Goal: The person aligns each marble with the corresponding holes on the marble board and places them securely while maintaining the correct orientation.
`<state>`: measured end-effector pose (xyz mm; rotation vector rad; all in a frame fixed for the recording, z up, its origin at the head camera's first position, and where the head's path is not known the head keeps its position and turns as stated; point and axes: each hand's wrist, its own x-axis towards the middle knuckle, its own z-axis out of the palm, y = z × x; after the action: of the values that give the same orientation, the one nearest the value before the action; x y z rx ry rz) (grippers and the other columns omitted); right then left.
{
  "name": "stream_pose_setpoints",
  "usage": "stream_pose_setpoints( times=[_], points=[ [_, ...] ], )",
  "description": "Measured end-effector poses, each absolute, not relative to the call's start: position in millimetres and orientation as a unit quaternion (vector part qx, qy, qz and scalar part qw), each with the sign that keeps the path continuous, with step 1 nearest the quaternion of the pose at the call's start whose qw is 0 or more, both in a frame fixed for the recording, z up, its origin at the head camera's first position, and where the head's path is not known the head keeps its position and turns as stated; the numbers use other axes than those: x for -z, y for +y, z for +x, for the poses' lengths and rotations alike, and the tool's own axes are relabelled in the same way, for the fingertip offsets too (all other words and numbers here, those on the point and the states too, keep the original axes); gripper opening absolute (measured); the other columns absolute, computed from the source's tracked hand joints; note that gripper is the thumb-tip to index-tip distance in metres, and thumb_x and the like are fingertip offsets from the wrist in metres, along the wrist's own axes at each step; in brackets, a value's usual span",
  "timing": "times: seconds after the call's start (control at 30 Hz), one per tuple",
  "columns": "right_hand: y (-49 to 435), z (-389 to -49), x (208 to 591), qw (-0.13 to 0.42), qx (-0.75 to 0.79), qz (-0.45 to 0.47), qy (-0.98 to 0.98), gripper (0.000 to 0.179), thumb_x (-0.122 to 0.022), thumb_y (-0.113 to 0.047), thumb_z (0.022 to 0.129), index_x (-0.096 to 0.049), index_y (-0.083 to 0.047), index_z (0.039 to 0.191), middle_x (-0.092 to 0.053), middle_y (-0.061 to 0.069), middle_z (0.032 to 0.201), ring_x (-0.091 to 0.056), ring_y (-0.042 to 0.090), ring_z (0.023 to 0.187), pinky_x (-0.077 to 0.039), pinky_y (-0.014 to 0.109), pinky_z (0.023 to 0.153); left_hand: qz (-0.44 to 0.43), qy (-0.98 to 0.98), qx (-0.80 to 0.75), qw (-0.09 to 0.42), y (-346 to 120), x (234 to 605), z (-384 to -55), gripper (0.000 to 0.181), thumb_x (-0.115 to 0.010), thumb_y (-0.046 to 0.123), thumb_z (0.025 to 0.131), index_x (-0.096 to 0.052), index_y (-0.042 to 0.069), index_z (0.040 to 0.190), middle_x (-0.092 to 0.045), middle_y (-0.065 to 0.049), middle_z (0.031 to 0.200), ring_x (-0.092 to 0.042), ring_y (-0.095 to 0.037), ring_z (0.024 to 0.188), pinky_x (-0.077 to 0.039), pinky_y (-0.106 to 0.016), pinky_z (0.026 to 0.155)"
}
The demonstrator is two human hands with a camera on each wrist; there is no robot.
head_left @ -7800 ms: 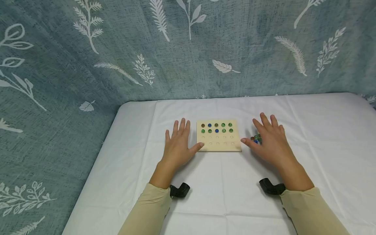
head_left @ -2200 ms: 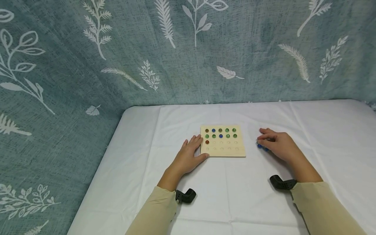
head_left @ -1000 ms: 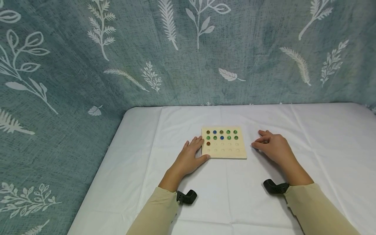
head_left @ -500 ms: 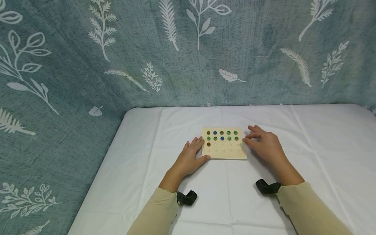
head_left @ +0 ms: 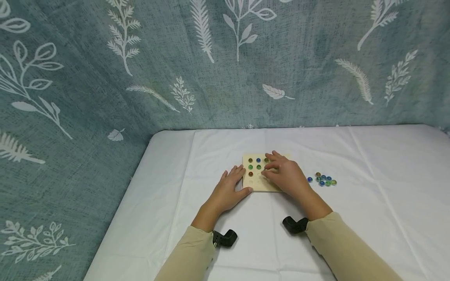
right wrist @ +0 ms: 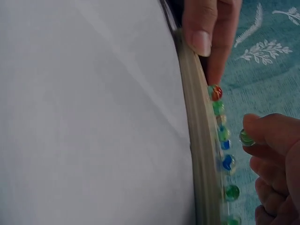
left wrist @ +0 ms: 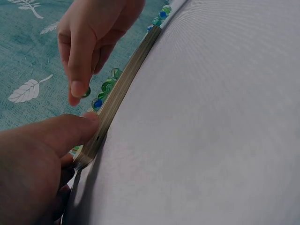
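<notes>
A pale wooden board [head_left: 258, 185] with rows of round hollows lies on the white cloth. Marbles fill hollows in its far rows, and a reddish marble [head_left: 250, 174] sits at the left of the third row. My left hand [head_left: 226, 191] rests at the board's left side, fingers fairly straight along the edge, thumb on the near left corner. Over the board, my right hand [head_left: 286, 175] pinches a green marble [right wrist: 246, 137] between thumb and index finger, above the surface. That hand covers the board's right part in the head view.
Several loose marbles [head_left: 328, 183], blue, green and brown, lie on the cloth right of the board, one blue marble [head_left: 309, 179] slightly apart. Patterned teal fabric [head_left: 218, 105] hangs behind the table. Black wrist devices [head_left: 225, 238] sit at both cuffs.
Over the last second my right hand has moved left from beside the loose marbles to above the board, uncovering them. Earlier, the reddish marble appeared in the third row. My left hand stays at the board.
</notes>
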<state>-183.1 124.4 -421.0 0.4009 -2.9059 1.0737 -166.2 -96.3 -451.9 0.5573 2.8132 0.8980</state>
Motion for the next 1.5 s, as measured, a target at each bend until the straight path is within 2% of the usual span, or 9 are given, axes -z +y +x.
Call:
stream_pose_setpoints(
  times=[0.3,0.6,1.27,1.5],
  points=[
    [110.7,-186.3,425.1,0.009,-0.312,0.143,-0.939,0.023,-0.073,-0.024,0.089,-0.078,-0.006,0.102,-0.049,0.011,0.148,-0.034,0.033,0.145,-0.029,0.061,0.116,0.188,0.933,-0.297,0.07,-95.0,450.4,-165.7,0.073,-0.062,0.047,0.094,-0.036,0.014,0.154,-0.029,0.002,0.161,-0.018,-0.015,0.152,-0.01,-0.04,0.127],
    [106.2,-189.0,425.4,-0.015,-0.304,0.138,-0.943,0.025,-0.075,-0.024,0.088,-0.077,-0.006,0.104,-0.048,0.011,0.149,-0.032,0.033,0.146,-0.027,0.064,0.116,0.189,0.932,-0.302,0.073,-96.8,450.7,-165.1,0.072,-0.061,0.046,0.095,-0.035,0.013,0.154,-0.029,0.001,0.161,-0.018,-0.015,0.152,-0.009,-0.04,0.127],
    [105.3,-189.1,423.3,-0.014,-0.296,0.145,-0.944,0.029,-0.077,-0.024,0.086,-0.076,-0.005,0.107,-0.047,0.012,0.15,-0.032,0.034,0.146,-0.026,0.067,0.115,0.19,0.932,-0.3,0.07,-95.7,449.1,-164.1,0.072,-0.061,0.046,0.095,-0.036,0.012,0.154,-0.029,0.001,0.161,-0.019,-0.015,0.152,-0.01,-0.041,0.127],
    [115.3,-189.4,418.4,-0.021,-0.322,0.139,-0.936,0.033,-0.075,-0.027,0.088,-0.075,-0.005,0.112,-0.046,0.009,0.152,-0.031,0.032,0.146,-0.029,0.059,0.117,0.187,0.936,-0.292,0.067,-96.3,450.3,-165.2,0.073,-0.061,0.047,0.095,-0.036,0.013,0.154,-0.029,0.002,0.161,-0.019,-0.015,0.151,-0.01,-0.041,0.127]
  ],
)
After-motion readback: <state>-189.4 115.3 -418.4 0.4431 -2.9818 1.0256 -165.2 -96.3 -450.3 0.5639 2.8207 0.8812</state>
